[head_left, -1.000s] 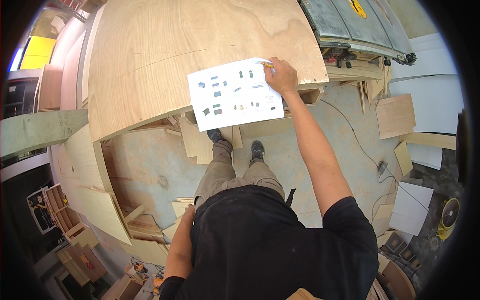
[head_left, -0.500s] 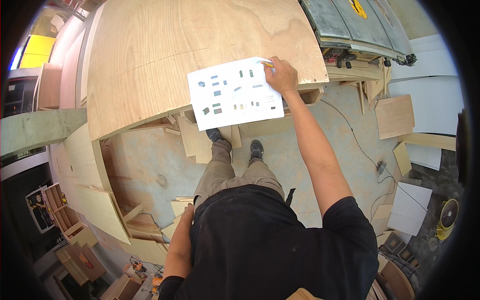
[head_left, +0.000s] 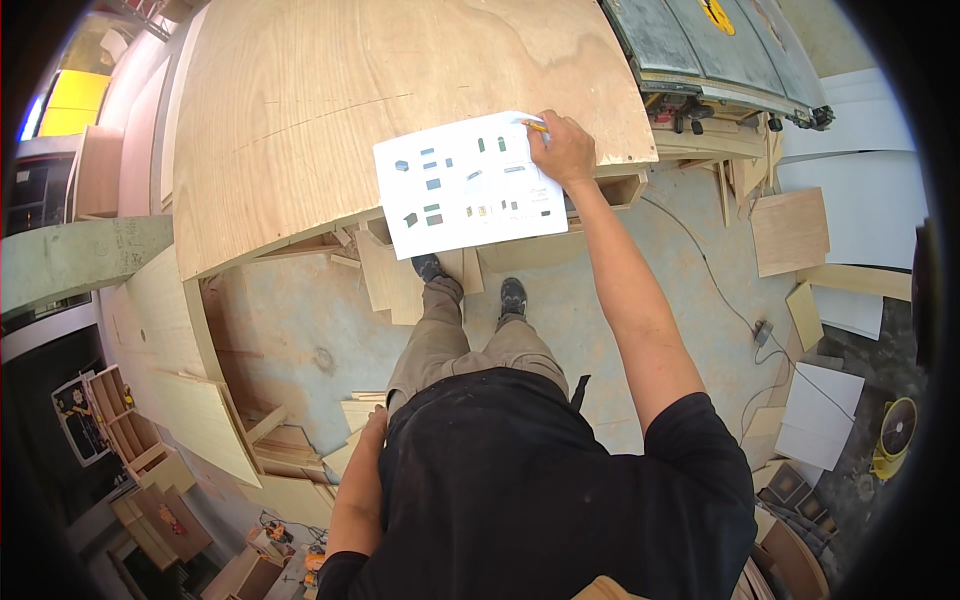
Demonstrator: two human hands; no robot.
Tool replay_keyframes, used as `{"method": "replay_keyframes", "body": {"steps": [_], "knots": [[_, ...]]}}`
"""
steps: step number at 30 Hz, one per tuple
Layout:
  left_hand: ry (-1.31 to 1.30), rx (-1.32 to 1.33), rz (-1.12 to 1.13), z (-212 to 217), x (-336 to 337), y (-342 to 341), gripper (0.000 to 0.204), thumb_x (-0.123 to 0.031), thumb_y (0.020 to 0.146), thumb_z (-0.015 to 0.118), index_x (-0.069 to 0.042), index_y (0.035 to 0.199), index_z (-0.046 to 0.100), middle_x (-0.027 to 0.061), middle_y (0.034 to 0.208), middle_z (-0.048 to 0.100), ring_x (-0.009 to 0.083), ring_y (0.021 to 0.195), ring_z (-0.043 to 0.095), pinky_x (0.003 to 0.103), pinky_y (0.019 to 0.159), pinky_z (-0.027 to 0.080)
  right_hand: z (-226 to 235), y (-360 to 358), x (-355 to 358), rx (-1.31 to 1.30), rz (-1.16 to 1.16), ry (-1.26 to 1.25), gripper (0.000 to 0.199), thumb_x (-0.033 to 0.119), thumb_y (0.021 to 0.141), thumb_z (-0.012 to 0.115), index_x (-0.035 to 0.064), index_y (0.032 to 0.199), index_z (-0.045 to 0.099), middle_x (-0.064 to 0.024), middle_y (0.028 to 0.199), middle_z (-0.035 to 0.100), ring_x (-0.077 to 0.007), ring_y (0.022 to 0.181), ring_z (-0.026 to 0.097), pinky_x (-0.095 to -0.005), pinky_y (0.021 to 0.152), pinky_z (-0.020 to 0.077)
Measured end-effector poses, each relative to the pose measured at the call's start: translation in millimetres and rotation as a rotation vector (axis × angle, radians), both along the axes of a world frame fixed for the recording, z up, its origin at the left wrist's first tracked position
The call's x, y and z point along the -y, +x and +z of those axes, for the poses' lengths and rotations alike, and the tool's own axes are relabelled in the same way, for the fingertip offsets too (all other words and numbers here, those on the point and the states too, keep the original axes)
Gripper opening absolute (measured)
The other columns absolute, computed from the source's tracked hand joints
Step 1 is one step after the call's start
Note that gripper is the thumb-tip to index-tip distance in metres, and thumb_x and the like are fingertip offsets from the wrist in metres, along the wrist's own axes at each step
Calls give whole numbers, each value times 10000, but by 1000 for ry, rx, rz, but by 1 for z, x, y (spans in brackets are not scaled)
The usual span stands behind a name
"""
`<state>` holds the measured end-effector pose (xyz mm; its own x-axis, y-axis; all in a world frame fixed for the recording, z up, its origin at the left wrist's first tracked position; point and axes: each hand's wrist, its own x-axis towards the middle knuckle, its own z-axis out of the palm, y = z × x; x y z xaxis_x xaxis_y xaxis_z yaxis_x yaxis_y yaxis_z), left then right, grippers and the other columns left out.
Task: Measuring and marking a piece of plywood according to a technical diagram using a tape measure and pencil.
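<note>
My right hand (head_left: 563, 150) is closed round a yellow pencil (head_left: 537, 126) at the upper right corner of a white paper sheet (head_left: 460, 185). Small drawn shapes and some handwriting cover the sheet. It lies on the near edge of a large plywood board (head_left: 330, 100), its lower part sticking out over that edge. Faint pencil lines run across the board to the left of the paper. My left hand (head_left: 378, 422) hangs beside my left thigh; its fingers are mostly hidden against my trousers.
A table saw (head_left: 715, 60) stands at the far right, beside the plywood. Wood offcuts (head_left: 390, 280) lie under the table by my feet. On the right floor are a black cable (head_left: 700, 250), white panels (head_left: 820, 415) and a yellow fan (head_left: 897, 430). More plywood (head_left: 200, 415) leans at the left.
</note>
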<state>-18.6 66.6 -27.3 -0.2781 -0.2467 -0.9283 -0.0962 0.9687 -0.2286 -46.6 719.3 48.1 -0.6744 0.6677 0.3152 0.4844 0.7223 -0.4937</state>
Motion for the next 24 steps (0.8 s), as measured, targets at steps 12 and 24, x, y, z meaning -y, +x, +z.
{"method": "replay_keyframes", "body": {"steps": [12, 24], "knots": [[-25, -4, 61, 3, 2, 2, 574, -368, 975, 328, -42, 1448, 329, 294, 1500, 302, 479, 1393, 310, 549, 1132, 321, -1, -3, 2, -15, 5, 16, 182, 275, 836, 631, 113, 917, 647, -107, 723, 647, -269, 700, 654, -422, 613, 519], [-6, -3, 18, -2, -5, 0, 604, -394, 962, 383, -19, 1434, 343, 317, 1480, 322, 495, 1365, 347, 556, 1105, 350, -4, 5, -2, 16, -22, 15, 187, 275, 835, 636, 112, 925, 654, -113, 734, 652, -276, 696, 658, -424, 616, 522]]}}
